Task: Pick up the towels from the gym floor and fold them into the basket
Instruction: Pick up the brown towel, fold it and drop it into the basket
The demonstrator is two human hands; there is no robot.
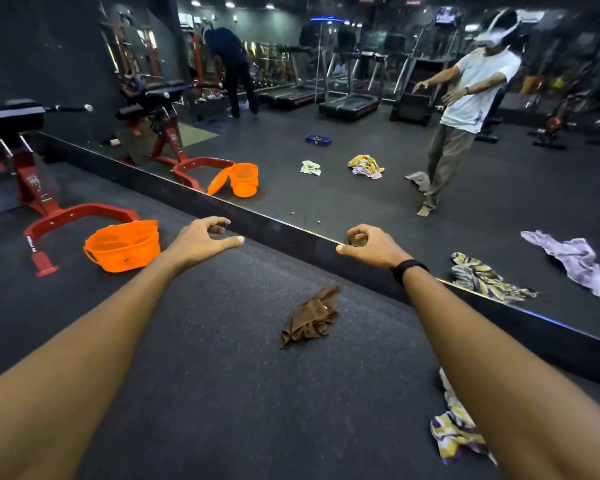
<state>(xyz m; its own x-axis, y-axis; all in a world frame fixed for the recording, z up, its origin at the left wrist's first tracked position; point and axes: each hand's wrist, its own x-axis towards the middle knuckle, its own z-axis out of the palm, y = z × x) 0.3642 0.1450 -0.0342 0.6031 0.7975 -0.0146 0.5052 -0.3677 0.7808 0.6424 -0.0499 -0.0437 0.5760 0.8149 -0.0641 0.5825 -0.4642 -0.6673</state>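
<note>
dark rubber gym floor [222, 393] meets a wall mirror [361, 150]; brown towel [310, 318] crumpled near orange basket [123, 245]; my left hand [203, 242] and right hand [373, 245] loosely curled, holding nothing.

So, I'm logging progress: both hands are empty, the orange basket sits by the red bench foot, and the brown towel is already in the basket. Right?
Not quite. The head view shows the brown towel crumpled on the floor between the arms, not in the orange basket. The rest holds: left hand and right hand are empty.

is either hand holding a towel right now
No: the left hand and right hand are both held out empty with loosely curled fingers, above the brown towel lying on the floor.
</note>
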